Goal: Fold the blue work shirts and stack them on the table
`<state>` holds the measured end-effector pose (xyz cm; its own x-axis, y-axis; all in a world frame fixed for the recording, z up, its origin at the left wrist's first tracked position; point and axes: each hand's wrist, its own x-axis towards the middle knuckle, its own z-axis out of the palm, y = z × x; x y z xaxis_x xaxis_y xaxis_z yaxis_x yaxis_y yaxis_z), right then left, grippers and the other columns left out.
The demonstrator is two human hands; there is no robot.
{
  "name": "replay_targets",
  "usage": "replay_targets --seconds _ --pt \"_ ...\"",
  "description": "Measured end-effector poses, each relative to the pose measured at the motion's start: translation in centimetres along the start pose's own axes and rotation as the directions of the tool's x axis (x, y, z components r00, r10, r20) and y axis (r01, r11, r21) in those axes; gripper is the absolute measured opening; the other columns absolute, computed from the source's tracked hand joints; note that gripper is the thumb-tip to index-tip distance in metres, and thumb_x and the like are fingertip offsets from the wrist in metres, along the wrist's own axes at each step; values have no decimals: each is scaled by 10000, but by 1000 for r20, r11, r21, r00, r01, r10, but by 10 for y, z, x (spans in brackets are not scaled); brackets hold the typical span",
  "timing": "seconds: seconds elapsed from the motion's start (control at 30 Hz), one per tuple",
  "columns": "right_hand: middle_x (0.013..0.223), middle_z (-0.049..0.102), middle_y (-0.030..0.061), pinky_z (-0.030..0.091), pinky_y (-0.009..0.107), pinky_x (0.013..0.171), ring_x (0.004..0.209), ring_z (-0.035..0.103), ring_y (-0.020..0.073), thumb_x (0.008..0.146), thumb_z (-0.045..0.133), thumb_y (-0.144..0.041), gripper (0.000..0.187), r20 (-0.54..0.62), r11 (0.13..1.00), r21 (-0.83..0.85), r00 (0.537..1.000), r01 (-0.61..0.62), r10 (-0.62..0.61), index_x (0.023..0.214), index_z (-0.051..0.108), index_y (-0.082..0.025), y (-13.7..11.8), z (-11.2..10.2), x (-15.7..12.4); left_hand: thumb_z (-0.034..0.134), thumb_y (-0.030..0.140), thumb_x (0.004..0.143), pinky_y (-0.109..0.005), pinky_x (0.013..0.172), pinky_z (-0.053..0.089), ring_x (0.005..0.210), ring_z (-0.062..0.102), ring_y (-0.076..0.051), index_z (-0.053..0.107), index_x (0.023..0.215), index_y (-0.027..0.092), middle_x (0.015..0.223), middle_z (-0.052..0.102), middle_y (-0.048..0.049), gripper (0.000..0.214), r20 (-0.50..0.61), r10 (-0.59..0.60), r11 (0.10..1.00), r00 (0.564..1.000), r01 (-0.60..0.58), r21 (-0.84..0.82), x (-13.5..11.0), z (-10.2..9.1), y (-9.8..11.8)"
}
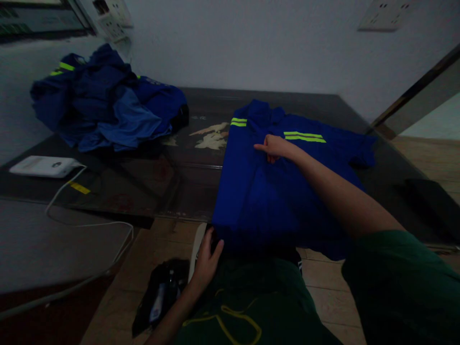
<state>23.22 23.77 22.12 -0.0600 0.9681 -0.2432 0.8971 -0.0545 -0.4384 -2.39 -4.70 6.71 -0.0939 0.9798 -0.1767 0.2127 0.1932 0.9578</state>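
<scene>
A blue short-sleeved work shirt [244, 191] with yellow-green reflective stripes lies spread on the dark table, collar toward the wall. Its lower end hangs over the front edge, by my lap. My right hand [275, 147] is over the upper part of the shirt, below the collar; one finger points left and the others bend downward. Nothing shows in its grasp, and I cannot tell whether it touches the cloth. My left hand [209, 256] is at the shirt's lower left corner, thumb apart from the fingers. Its fingertips are partly lost in shadow.
A heap of blue clothes [108, 105] sits at the table's [194, 191] back left. In front of it lies a white device [45, 166] with a white cable [89, 225] trailing off the edge. A dark flat object [431, 203] lies at right. On the floor is a black bag [161, 292].
</scene>
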Motion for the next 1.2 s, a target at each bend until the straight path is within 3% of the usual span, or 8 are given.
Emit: replay_targets --seconds 0.13,0.33,0.53,0.67,0.8,0.97,1.07,1.2 --pt "680 585 16 442 307 617 579 569 169 786 702 -249 261 -15 996 53 998 66 -65 983 545 -182 1 24 -20 517 630 813 -400 1145 278 1340 418 -272 587 1201 172 1334 564 -124 604 -30 -37 997 999 35 -63 5 12 11" --pt "869 592 38 415 289 722 781 561 177 773 642 -129 219 -213 970 98 957 221 -196 960 541 -185 11 18 -31 584 627 778 -381 1037 408 1151 581 -270 617 1157 140 1176 665 -112 617 -14 -52 982 999 49 -182 3 16 33" --pt "875 620 52 395 308 743 774 567 194 843 536 -97 290 -196 985 86 972 148 -129 1117 547 -194 15 22 -52 652 496 771 -325 849 483 900 613 -195 540 932 194 920 627 -42 360 -122 65 996 990 -73 -60 -2 10 26" --pt "703 591 1 390 273 646 635 550 162 886 549 -237 365 -110 956 194 974 218 -200 1246 501 -193 13 26 -83 626 321 815 -279 747 458 776 532 -146 430 841 222 795 479 13 221 -287 510 857 811 -452 246 -4 -13 37" --pt "718 612 -1 374 258 616 623 563 157 866 601 -366 500 -42 955 113 961 275 -272 1319 459 -211 5 38 -132 479 229 905 -294 753 478 820 570 -161 511 919 216 840 564 -21 38 29 771 583 636 -724 368 30 -22 107" --pt "917 680 110 385 323 745 866 636 256 881 574 -449 650 -129 948 -218 956 232 -263 1416 347 -158 -12 59 -180 427 190 919 -357 1059 388 1215 517 -206 554 1200 151 1276 575 -114 311 498 550 467 670 -741 482 135 35 183" --pt "953 689 130 371 342 792 923 638 272 887 573 -425 659 -140 946 -260 962 194 -236 1429 321 -146 -19 68 -190 423 217 928 -389 1153 260 1403 313 -256 443 1369 79 1494 371 -171 462 587 356 351 727 -686 637 185 74 182" --pt "966 693 102 351 305 796 943 634 230 910 528 -225 521 -157 968 -163 964 189 -214 1396 348 -167 -19 78 -192 343 327 970 -435 1175 193 1447 203 -254 336 1464 150 1558 265 -113 525 603 325 239 728 -680 693 203 93 167"
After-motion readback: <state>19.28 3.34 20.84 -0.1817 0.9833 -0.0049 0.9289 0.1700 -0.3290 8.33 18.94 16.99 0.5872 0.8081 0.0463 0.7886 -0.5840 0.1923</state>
